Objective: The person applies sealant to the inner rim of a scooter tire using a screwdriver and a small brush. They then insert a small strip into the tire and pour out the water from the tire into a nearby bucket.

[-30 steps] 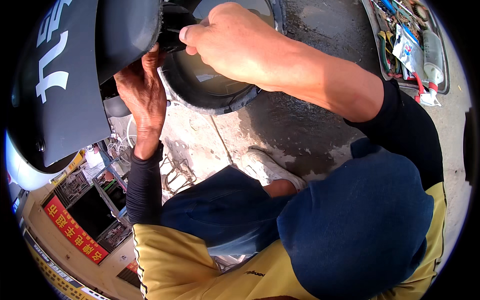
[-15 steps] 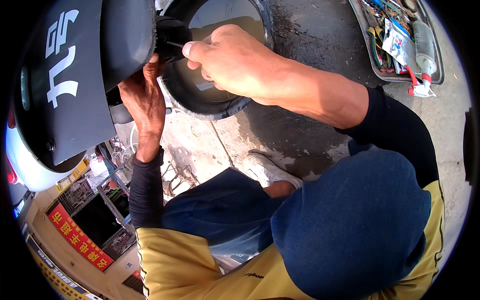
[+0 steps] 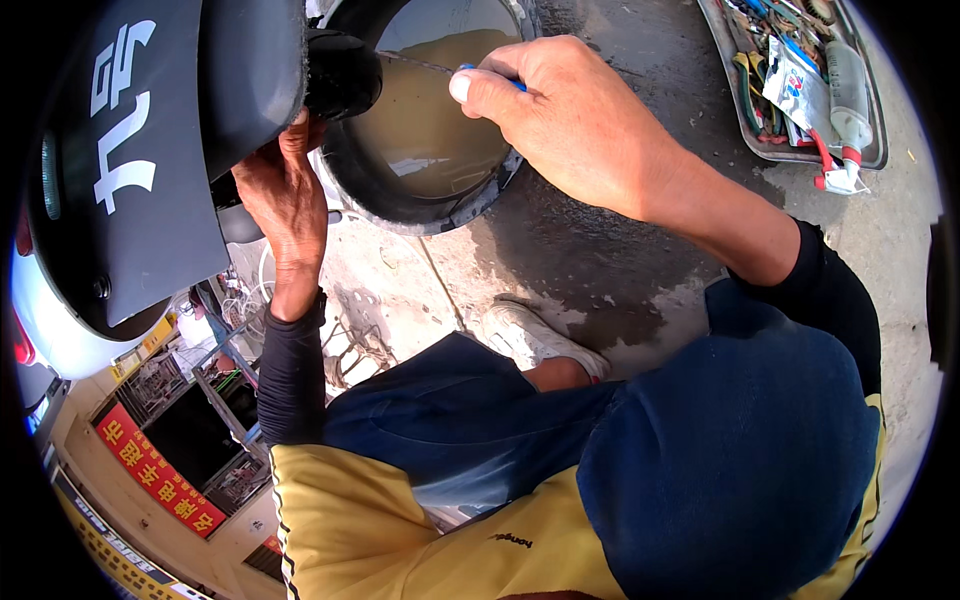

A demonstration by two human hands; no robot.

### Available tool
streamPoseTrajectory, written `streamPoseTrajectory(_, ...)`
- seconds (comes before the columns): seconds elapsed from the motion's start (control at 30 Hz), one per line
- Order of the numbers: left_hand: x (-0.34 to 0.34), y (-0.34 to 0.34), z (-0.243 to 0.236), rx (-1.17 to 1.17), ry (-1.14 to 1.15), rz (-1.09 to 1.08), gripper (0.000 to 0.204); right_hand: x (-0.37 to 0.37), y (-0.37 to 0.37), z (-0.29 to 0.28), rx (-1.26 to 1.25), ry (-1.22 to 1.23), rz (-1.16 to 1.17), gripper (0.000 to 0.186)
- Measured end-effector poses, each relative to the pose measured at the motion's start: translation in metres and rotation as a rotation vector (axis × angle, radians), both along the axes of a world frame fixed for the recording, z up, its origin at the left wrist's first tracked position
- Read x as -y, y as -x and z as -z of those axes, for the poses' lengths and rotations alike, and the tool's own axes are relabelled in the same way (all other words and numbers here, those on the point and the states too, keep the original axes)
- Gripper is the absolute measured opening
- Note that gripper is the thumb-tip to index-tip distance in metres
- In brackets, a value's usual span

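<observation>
A black tire [image 3: 255, 70] hangs beneath a dark mudguard [image 3: 160, 160] at the upper left. A smooth black bulge of rubber [image 3: 345, 75], perhaps an inner tube, sticks out from its right side. My left hand [image 3: 285, 190] grips the tire's lower edge, thumb up against it, the other fingers partly hidden. My right hand [image 3: 570, 110] is closed on a thin-shafted tool with a blue handle [image 3: 490, 75]. The tool's thin metal shaft points left at the black rubber, its tip close to or touching it; I cannot tell which.
Below the rubber stands a black basin [image 3: 440, 215] of murky water. At the upper right lies a metal tray [image 3: 880, 140] with pliers, other tools and a clear squeeze bottle [image 3: 848, 95]. My shoe [image 3: 530, 335] rests on the partly wet floor. A red banner [image 3: 160, 475] hangs at the lower left.
My right hand has moved right, away from the black rubber, bringing the tool's shaft and blue handle into sight. My left hand has stayed almost in place.
</observation>
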State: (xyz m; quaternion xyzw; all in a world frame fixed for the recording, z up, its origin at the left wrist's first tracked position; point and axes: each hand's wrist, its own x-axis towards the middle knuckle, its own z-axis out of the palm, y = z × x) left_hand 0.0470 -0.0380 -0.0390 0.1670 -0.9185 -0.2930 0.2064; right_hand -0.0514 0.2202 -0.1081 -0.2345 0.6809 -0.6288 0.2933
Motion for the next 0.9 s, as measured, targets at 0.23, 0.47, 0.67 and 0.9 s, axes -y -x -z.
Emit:
streamPoseTrajectory(0.23, -0.002, 0.004, -0.002, 0.039, -0.013, -0.002, 0.037, 0.02, -0.003, 0.012, -0.185, 0.022, -0.013, 0.038)
streamPoseTrajectory(0.47, -0.003, 0.004, -0.002, 0.016, -0.012, 0.003, 0.038, 0.026, 0.018, -0.007, -0.341, -0.012, -0.001, 0.035)
streamPoseTrajectory(0.67, -0.002, 0.002, -0.004, 0.053, 0.011, 0.001, 0.038, 0.006, 0.03, -0.023, -0.332, 0.161, -0.037, 0.038)
streamPoseTrajectory(0.9, 0.0, 0.004, -0.002, 0.037, 0.066, 0.036, 0.048, 0.032, 0.01, 0.005, -0.328, 0.055, 0.04, 0.036)
